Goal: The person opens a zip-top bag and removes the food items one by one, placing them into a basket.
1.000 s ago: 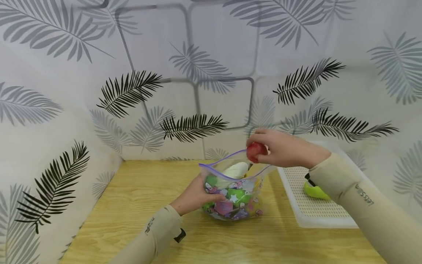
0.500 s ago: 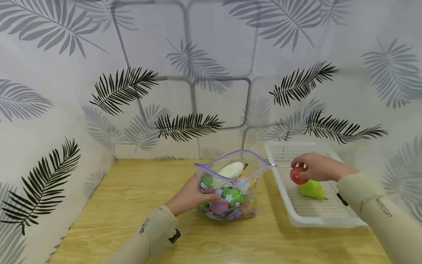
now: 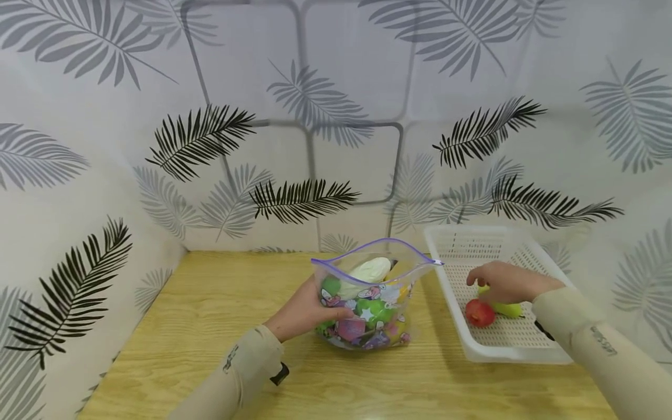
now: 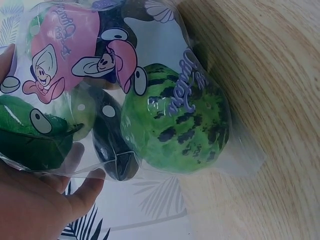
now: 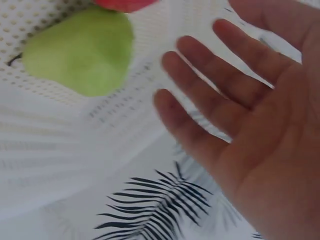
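My left hand [image 3: 304, 309] grips the left side of a clear zip bag [image 3: 362, 335], its thumb across the printed front. The bag's purple-edged mouth gapes upward. Inside lie a long white vegetable [image 3: 371, 270] and several green and dark pieces, among them a ball with dark stripes like a watermelon [image 4: 175, 120]. My right hand [image 3: 506, 282] hovers over the white basket [image 3: 475, 353], fingers spread and holding nothing. Below it in the basket rest a round red fruit [image 3: 480, 314] and a green pear [image 3: 508, 310], side by side; in the right wrist view the pear [image 5: 80, 52] shows whole.
The wooden table [image 3: 220, 303] carries the bag at its middle and the basket at its right. A pale curtain with leaf prints [image 3: 294, 157] rises just behind the table. The basket's raised walls stand around the fruit.
My right hand has carried the red fruit from above the bag's mouth rightward to the basket and let it go beside the pear. The left hand keeps its hold on the bag.
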Tool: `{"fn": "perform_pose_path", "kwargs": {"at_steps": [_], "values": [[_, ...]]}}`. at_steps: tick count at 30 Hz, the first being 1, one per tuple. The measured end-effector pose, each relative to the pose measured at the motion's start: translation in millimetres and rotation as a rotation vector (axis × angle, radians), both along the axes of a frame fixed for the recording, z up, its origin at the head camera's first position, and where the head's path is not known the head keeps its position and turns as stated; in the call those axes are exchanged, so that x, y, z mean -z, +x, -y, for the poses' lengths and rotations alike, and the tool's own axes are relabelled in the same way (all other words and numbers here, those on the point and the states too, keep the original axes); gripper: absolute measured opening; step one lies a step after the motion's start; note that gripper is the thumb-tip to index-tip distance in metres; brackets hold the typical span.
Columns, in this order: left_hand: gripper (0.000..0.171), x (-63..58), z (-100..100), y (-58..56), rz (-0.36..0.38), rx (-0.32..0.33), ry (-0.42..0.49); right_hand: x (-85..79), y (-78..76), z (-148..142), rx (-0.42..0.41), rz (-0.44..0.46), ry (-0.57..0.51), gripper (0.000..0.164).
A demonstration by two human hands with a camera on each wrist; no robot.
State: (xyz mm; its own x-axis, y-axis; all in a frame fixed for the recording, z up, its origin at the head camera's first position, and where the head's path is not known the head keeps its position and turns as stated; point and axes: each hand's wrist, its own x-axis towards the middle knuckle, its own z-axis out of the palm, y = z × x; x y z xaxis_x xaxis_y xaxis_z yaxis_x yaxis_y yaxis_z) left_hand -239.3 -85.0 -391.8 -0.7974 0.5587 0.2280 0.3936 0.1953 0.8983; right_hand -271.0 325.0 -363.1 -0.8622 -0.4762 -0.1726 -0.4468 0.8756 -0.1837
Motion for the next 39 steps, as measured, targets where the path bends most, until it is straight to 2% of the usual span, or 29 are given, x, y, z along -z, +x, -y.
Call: {"fn": "perform_pose_path", "kwargs": {"at_steps": [6, 8, 10, 13, 16, 19, 24, 27, 31, 34, 39], "values": [[0.089, 0.1, -2, 0.0, -0.008, 0.01, 0.001, -41.6, 7.0, 38, -0.116, -0.467, -0.272, 0.018], [0.089, -0.1, -2, 0.0, -0.018, 0.011, 0.003, -54.0, 11.0, 58, -0.176, -0.557, -0.327, 0.017], [0.089, -0.8, -2, 0.6, -0.023, 0.01, 0.003, -62.7, 14.9, 82, -0.253, -0.592, -0.336, 0.016], [0.087, -2.3, -1, 1.6, -0.019, 0.013, 0.005, -67.7, 17.8, 115, -0.35, -0.564, -0.27, 0.016], [0.086, -3.4, -1, 2.6, -0.005, 0.015, 0.005, -64.8, 15.9, 138, -0.387, -0.476, -0.199, 0.018], [0.084, -4.6, -1, 3.6, 0.003, 0.028, -0.001, -57.3, 10.8, 153, -0.365, -0.398, -0.12, 0.022], [0.081, -4.7, 0, 3.9, 0.01, 0.048, -0.014, -45.0, 4.6, 166, -0.306, -0.341, 0.038, 0.043], [0.081, -4.7, 0, 5.4, 0.017, 0.038, -0.023, -39.8, 3.1, 170, -0.309, -0.351, 0.11, 0.051], [0.083, -3.9, 0, 5.8, 0.032, 0.024, -0.026, -36.9, 0.9, 172, -0.338, -0.406, 0.163, 0.049], [0.086, 2.8, 0, 0.3, 0.032, 0.041, -0.005, -35.9, -0.8, 172, -0.351, -0.439, 0.152, 0.038], [0.085, 20.4, 0, -13.6, 0.001, 0.064, 0.007, -38.3, -0.1, 172, -0.368, -0.466, 0.073, 0.026]]}}
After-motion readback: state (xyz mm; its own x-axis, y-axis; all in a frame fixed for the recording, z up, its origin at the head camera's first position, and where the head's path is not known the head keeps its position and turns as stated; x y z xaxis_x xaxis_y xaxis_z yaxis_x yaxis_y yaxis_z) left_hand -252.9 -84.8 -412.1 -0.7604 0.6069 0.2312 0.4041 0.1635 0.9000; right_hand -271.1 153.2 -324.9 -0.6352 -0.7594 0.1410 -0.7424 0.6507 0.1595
